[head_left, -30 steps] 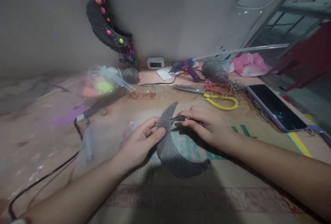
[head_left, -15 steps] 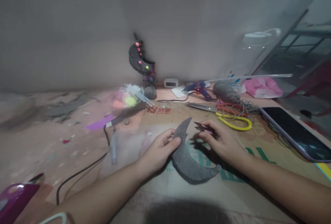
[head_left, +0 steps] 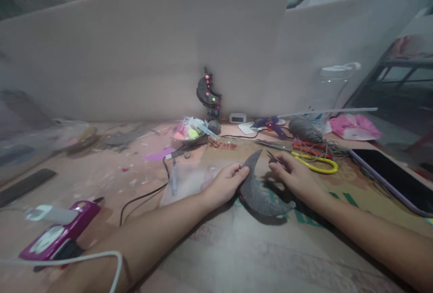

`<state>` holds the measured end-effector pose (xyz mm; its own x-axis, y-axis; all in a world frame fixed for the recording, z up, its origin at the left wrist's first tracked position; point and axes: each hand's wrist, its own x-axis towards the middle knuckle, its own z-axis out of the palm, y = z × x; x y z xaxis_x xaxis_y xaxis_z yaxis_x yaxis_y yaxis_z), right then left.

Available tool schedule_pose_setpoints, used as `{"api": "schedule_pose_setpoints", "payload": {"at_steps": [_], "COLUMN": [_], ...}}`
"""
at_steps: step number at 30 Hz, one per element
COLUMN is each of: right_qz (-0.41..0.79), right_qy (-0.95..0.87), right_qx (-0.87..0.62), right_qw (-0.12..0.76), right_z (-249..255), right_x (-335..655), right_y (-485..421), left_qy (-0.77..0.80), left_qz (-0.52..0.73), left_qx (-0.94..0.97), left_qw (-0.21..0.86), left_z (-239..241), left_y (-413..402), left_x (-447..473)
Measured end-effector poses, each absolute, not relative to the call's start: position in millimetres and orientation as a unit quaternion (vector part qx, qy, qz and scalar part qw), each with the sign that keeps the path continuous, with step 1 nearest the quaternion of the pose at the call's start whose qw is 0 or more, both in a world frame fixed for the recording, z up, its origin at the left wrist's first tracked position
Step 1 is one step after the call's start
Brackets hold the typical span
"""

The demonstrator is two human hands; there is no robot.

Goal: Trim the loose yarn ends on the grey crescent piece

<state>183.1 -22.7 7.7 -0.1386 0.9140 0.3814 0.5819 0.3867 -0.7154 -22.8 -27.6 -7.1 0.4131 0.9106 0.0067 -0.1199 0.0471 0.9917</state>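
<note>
Pinched by its outer edge, a crescent moon (head_left: pixel 262 200) wrapped in grey yarn is in my left hand (head_left: pixel 226 186), its upper tip pointing up and its lower tip to the right. My right hand (head_left: pixel 293 174) is closed around small thread snips (head_left: pixel 271 156), with the dark pointed blades sticking out near the crescent's upper tip, apart from it. The fingers hide most of the snips. Behind, a dark crescent ornament (head_left: pixel 205 90) with coloured pompoms stands against the wall.
Scissors with yellow and red handles (head_left: pixel 320 164), a grey yarn ball (head_left: pixel 305 130), a glue gun (head_left: pixel 275 127) and a phone (head_left: pixel 392 180) lie on the right. On the left are a bowl of pompoms (head_left: pixel 189 134), a black cable (head_left: pixel 145 194) and a purple power strip (head_left: pixel 64 230).
The view has tilted up and swung left, bringing the whole power strip into sight. Both hands keep their holds; the snips now appear narrower, their blades closer together.
</note>
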Motion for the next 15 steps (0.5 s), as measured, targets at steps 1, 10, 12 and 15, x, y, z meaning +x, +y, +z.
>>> {"api": "schedule_pose_setpoints", "payload": {"at_steps": [1,10,12,15], "right_qz": [0.219,0.349,0.375,0.401], "right_qy": [-0.715,-0.671,-0.675,-0.669], "right_qx": [-0.515,-0.488,-0.468,-0.464], "right_qw": [0.419,0.436,0.43,0.42], "right_z": [9.0,18.1,17.0,12.9], "right_x": [182.0,165.6,161.8,159.0], "right_y": [-23.1,-28.2,-29.9,-31.2], "left_qy": [0.356,0.365,0.367,0.377], "left_qz": [0.408,0.367,0.364,0.333], "left_qx": [0.56,0.595,0.598,0.614], "left_qw": [0.627,0.615,0.613,0.608], "left_z": [-7.5,-5.5,-4.9,-3.5], "left_y": [-27.7,-31.4,-32.1,-33.5], "left_x": [-23.2,-27.3,-27.6,-27.6]}}
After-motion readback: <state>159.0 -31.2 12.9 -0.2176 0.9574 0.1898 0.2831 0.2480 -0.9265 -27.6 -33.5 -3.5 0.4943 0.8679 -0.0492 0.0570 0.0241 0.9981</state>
